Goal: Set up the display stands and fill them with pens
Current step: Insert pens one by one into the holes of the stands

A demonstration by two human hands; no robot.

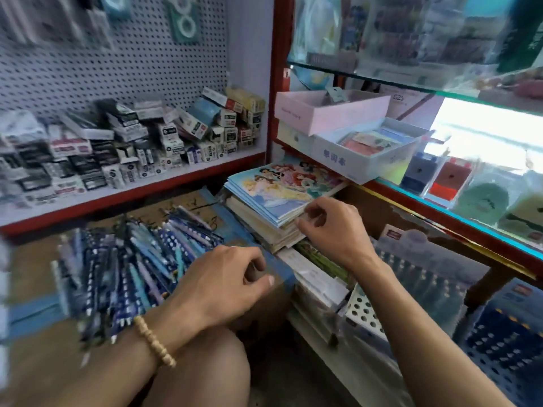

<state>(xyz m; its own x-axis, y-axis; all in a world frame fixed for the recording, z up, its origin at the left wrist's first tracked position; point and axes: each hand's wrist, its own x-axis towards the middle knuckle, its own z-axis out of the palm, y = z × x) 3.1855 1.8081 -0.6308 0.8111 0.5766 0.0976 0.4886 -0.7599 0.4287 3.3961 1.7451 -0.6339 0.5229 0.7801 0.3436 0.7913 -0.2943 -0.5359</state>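
A heap of blue patterned pens (pixel 126 268) lies on a flattened cardboard box (pixel 35 265) on the floor at the left. My left hand (pixel 226 283), with a bead bracelet at the wrist, hovers over the right edge of the heap, thumb and fingers pinched together. My right hand (pixel 332 227) pinches at the corner of a notebook stack (pixel 282 198). A faint clear plastic piece (pixel 282 259) seems to stretch between the two hands; motion blur hides its outline. Tiered display stands with rows of holes (pixel 426 274) lean at the right.
A red-edged shelf (pixel 147 186) at the back left holds several small boxes under a pegboard. Open boxes (pixel 367 148) sit above the notebooks, and a glass counter (pixel 470 201) runs along the right. A white perforated tray (pixel 364 315) stands beside my knee (pixel 205 371).
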